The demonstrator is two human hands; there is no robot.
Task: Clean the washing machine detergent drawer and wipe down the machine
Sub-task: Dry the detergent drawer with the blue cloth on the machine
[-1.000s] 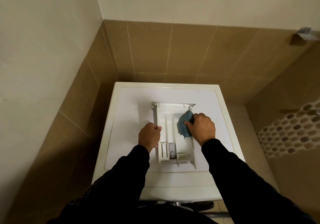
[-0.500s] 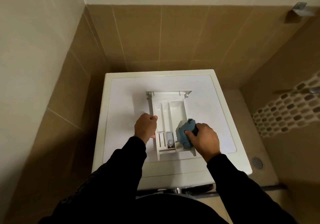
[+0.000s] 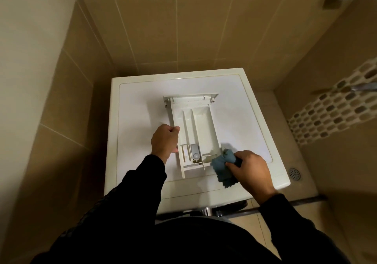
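Basically one view only, head camera, looking down. Detergent drawer [image 3: 193,133] is pulled out of the machine and lies flat on the washing machine [image 3: 140,104] top, which serves as the surface; front panel points to the back wall, compartments face up, likely so the cloth can reach inside them. Left hand [image 3: 165,141] sits at the drawer's left wall, fingers curled against the rim, apparently bracing it so it doesn't slide while being wiped; grip looks closed on the rim edge. Right hand [image 3: 250,171] pinches a bunched blue cloth [image 3: 223,167], grip narrow, holding the cloth. Cloth sits at the drawer's near right corner, touching or overlapping its edge, partly on the machine top; can't tell whether it's inside the compartment or just outside. Small grey siphon cap [image 3: 194,151] sits in the near middle compartment, between the two hands. Floor drain [image 3: 294,174] is visible on the right, beside the machine. Judgement: drawer wipe underway, machine wipe-down not done yet.
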